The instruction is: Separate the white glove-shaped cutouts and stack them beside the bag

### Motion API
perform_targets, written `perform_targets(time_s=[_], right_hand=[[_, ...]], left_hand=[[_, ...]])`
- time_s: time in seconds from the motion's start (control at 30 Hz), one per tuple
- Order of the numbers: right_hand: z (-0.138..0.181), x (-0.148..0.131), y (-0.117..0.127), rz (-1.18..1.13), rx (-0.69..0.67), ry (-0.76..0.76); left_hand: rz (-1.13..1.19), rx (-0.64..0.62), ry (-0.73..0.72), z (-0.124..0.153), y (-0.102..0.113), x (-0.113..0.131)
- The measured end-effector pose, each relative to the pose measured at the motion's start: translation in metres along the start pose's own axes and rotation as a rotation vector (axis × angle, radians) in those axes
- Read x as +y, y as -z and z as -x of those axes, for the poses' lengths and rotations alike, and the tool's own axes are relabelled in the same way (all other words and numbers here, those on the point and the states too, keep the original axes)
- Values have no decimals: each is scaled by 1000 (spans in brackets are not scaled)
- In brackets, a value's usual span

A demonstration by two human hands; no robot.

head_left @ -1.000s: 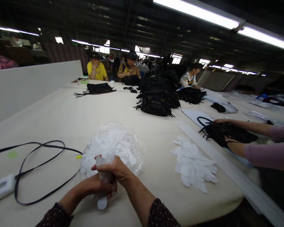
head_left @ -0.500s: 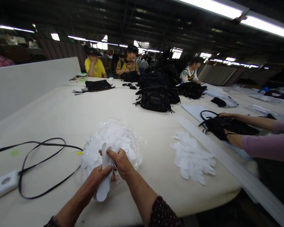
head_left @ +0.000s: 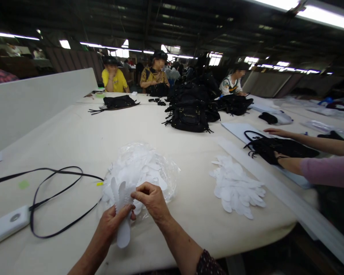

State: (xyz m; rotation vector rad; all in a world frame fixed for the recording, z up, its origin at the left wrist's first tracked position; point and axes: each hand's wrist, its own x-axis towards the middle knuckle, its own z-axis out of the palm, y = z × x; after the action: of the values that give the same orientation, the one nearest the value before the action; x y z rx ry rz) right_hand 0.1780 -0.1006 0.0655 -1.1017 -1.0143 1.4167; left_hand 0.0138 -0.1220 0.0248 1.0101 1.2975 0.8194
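Observation:
My left hand (head_left: 112, 220) and my right hand (head_left: 149, 199) both grip a small stack of white oval cut pieces (head_left: 122, 214), held upright just above the table's near edge. The right thumb and fingers pinch the top of the stack; the left fingers wrap its lower half. Right behind my hands lies a clear plastic bag (head_left: 141, 172) heaped with more of the white pieces. A second spread of the same white pieces (head_left: 236, 187) lies loose on the cream table (head_left: 83, 141) to the right.
A black strap (head_left: 53, 191) loops across the table at left, beside a white device (head_left: 7, 226). Black handbags (head_left: 189, 114) stand mid-table. A co-worker's arms in pink sleeves (head_left: 323, 170) hold a black bag (head_left: 278, 147) at right. Three people sit at the far end.
The white stack has been raised and turned upright; my right hand shifted from wrapping it to pinching its top. The view has drifted slightly.

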Motion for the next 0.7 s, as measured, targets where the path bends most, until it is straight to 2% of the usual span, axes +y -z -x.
perform_targets(time_s=[0.17, 0.4, 0.53, 0.7], right_hand=[[2, 11, 2, -3, 9, 23], [-2, 55, 10, -11, 86, 42], [-2, 75, 11, -24, 157, 34], [2, 84, 11, -13, 193, 114]], left_hand=[[4, 20, -4, -3, -2, -12], [28, 138, 20, -13, -7, -32], [-49, 109, -40, -15, -5, -34], [-90, 66, -45, -13, -8, -28]])
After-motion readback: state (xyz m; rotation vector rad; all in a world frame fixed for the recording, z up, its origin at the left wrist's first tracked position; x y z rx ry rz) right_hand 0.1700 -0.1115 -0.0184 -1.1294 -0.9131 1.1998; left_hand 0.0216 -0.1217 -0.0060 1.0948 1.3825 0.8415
